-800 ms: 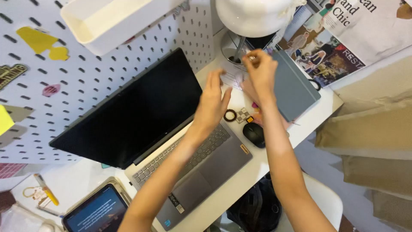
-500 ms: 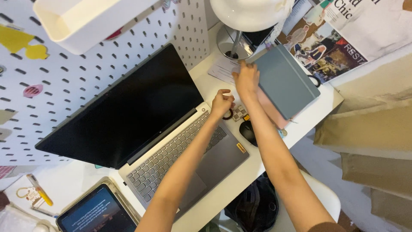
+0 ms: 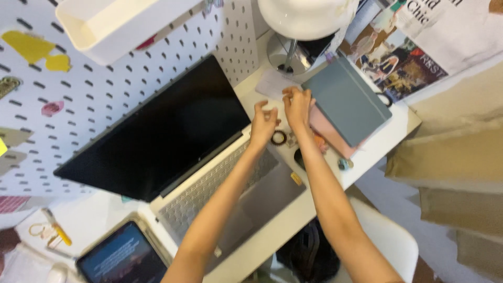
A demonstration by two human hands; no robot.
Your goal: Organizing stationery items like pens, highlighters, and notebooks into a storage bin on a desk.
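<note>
White worktop (image 3: 293,220) runs diagonally through the shot, with a white pegboard (image 3: 105,99) at the far left behind it. Biggest thing on it is the open laptop (image 3: 173,152), screen dark, keyboard toward the near side. Far right there's a grey-blue notebook (image 3: 347,99) lying on top of a pink one (image 3: 329,133), and just beyond those a white lamp (image 3: 306,18) with its round chrome base. A tablet (image 3: 123,257) sits at the near left corner.

Both arms reach in from the near edge. The right hand (image 3: 297,107) is resting at the left edge of the grey-blue notebook, fingers curled and touching that edge, but I can't tell if it's really gripping it. The left hand (image 3: 263,123) hovers just left of it, over the laptop's far right corner, fingers loosely spread with nothing in them.

Small stuff: a little black ring (image 3: 279,138) lies on the worktop right below and between the two hands, just beside the left fingertips, not touched.
</note>
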